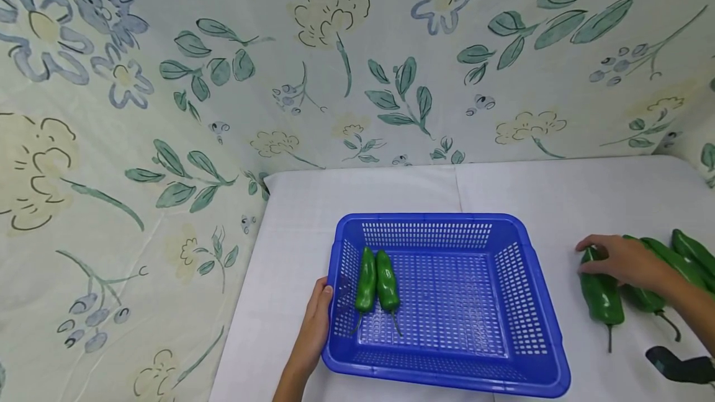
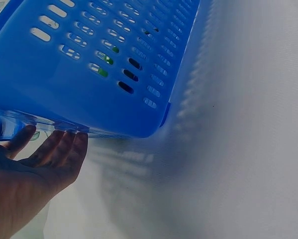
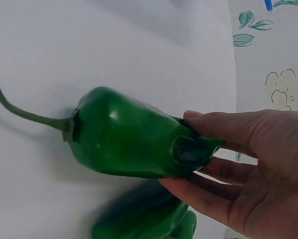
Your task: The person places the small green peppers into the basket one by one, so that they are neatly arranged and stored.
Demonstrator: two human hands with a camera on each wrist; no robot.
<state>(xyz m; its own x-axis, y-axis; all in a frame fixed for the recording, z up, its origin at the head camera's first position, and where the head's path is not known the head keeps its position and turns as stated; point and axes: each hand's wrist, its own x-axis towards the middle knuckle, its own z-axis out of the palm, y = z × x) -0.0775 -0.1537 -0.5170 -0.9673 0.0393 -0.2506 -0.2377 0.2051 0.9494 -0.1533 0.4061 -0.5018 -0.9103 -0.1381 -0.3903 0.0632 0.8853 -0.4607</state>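
In the head view, my right hand [image 1: 628,259] grips a green pepper [image 1: 602,296] at the right of the white table. The right wrist view shows my thumb and fingers around the narrow end of that pepper [image 3: 124,134], its stem pointing away from the hand. Another pepper [image 3: 139,214] lies just beside it. My left hand [image 1: 314,321] touches the outer left side of a blue plastic basket [image 1: 447,374]. Seen from the left wrist, the fingertips [image 2: 79,139] rest against the basket wall, fingers fairly straight. Two green peppers [image 1: 365,281] lie side by side in the basket's left part.
Several more green peppers [image 1: 695,253] lie at the right, partly behind my right forearm. A dark object [image 1: 676,365] shows near the right wrist. Floral-patterned cloth [image 1: 357,67] hangs behind and to the left of the white-covered table [image 1: 391,191].
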